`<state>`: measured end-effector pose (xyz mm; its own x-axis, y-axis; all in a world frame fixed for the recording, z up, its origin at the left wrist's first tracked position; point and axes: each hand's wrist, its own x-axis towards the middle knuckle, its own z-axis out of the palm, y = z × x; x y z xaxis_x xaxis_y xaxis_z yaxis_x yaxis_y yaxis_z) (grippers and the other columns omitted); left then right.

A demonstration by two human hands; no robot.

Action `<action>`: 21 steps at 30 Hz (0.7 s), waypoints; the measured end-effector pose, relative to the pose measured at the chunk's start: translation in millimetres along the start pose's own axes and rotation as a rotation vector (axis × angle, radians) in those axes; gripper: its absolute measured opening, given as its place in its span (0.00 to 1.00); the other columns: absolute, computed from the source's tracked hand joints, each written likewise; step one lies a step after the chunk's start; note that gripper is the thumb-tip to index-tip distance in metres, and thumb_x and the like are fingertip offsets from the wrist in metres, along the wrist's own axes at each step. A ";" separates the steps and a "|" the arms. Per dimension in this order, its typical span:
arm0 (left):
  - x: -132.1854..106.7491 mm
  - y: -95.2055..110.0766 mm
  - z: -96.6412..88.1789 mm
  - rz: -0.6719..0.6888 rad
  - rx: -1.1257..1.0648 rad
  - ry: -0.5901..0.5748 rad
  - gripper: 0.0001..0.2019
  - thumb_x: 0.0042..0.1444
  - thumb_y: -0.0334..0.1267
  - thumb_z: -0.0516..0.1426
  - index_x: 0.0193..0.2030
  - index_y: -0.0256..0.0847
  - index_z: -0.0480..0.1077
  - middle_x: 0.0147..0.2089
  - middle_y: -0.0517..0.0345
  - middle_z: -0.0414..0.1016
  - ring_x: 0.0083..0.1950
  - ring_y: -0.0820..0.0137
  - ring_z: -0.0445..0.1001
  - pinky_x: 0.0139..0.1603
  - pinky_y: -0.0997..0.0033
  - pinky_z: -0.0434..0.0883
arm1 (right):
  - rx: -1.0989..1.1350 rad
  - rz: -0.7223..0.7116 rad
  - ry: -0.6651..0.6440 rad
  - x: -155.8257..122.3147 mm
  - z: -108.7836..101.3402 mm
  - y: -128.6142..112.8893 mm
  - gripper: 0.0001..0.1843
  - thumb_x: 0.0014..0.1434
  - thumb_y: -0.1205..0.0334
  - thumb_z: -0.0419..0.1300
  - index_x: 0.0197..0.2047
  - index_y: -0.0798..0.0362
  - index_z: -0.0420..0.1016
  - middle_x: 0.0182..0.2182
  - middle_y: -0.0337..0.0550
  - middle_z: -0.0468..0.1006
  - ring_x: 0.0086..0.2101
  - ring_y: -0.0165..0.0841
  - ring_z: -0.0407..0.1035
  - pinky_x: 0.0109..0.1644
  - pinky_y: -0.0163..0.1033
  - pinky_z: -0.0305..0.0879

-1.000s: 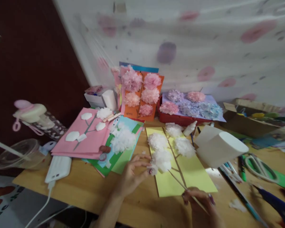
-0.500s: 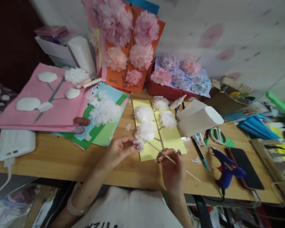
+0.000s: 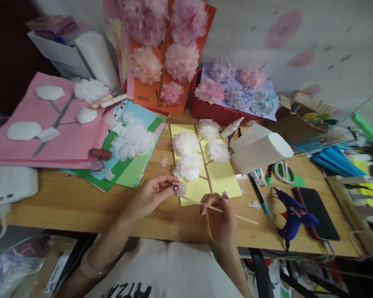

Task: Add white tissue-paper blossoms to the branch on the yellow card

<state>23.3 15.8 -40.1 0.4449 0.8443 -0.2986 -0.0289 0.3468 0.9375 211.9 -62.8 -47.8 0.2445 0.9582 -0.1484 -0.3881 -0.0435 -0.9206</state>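
Note:
Between thumb and fingers, my left hand (image 3: 157,192) pinches a small piece of white tissue paper (image 3: 181,189). My right hand (image 3: 220,215) grips a thin pale stick (image 3: 247,219). The stick's far end reaches to the tissue piece; whether it touches cannot be made out. Just beyond both hands lies a yellow sheet (image 3: 225,184) with a brown branch on it. Several fluffy white tissue-paper flowers (image 3: 185,143) sit along that branch. To the left, a heap of white tissue pieces (image 3: 132,140) rests on green and blue sheets.
A blue glue gun (image 3: 294,215) and a phone (image 3: 318,213) lie on the right, near scissors (image 3: 284,171) and a roll of white paper (image 3: 261,151). At left are pink sheets (image 3: 21,109) and a white power block (image 3: 14,186). A red basket (image 3: 217,114) stands behind.
The stick's tip has come away from the lowest white flower and dropped toward my left hand's tissue piece. Both hands sit slightly nearer me. The camera view has shifted a little.

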 end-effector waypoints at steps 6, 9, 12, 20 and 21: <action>-5.5 -1.1 2.2 0.039 -0.036 0.007 0.08 0.53 0.39 0.63 0.39 0.40 0.77 0.39 0.55 0.83 0.41 0.66 0.81 0.46 0.68 0.76 | 0.123 -0.063 0.180 0.1 -0.4 -1.1 0.19 0.60 0.45 0.64 0.25 0.48 0.80 0.20 0.36 0.72 0.24 0.29 0.64 0.31 0.35 0.62; -8.6 0.7 5.4 0.044 -0.012 -0.002 0.06 0.52 0.38 0.63 0.37 0.40 0.77 0.37 0.56 0.82 0.40 0.66 0.81 0.45 0.68 0.76 | 0.107 -0.015 0.101 -2.0 1.1 1.2 0.21 0.61 0.44 0.62 0.24 0.49 0.80 0.20 0.37 0.71 0.24 0.29 0.65 0.32 0.35 0.62; -10.3 2.9 8.9 0.027 0.012 0.008 0.06 0.51 0.37 0.63 0.37 0.40 0.76 0.36 0.56 0.81 0.40 0.66 0.80 0.45 0.68 0.75 | 0.102 0.020 0.034 -5.8 1.2 6.6 0.24 0.63 0.43 0.60 0.24 0.50 0.81 0.18 0.37 0.71 0.24 0.30 0.66 0.32 0.35 0.62; -11.7 1.7 13.8 -0.016 -0.050 0.014 0.13 0.51 0.39 0.65 0.44 0.40 0.75 0.44 0.52 0.83 0.47 0.64 0.80 0.49 0.67 0.75 | 0.079 0.000 0.030 -8.7 -7.3 11.0 0.25 0.64 0.43 0.59 0.23 0.50 0.80 0.18 0.37 0.73 0.24 0.30 0.67 0.34 0.37 0.63; -12.1 0.8 13.7 -0.020 -0.070 0.004 0.14 0.51 0.39 0.65 0.45 0.40 0.75 0.45 0.51 0.83 0.48 0.64 0.80 0.50 0.67 0.75 | 0.064 0.000 0.038 -8.4 -8.4 9.9 0.26 0.64 0.43 0.59 0.23 0.50 0.80 0.18 0.38 0.73 0.24 0.31 0.67 0.34 0.37 0.63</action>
<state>30.1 0.3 -33.3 0.4423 0.8387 -0.3176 -0.0829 0.3909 0.9167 213.5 -73.6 -58.7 0.2777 0.9467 -0.1634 -0.4436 -0.0245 -0.8959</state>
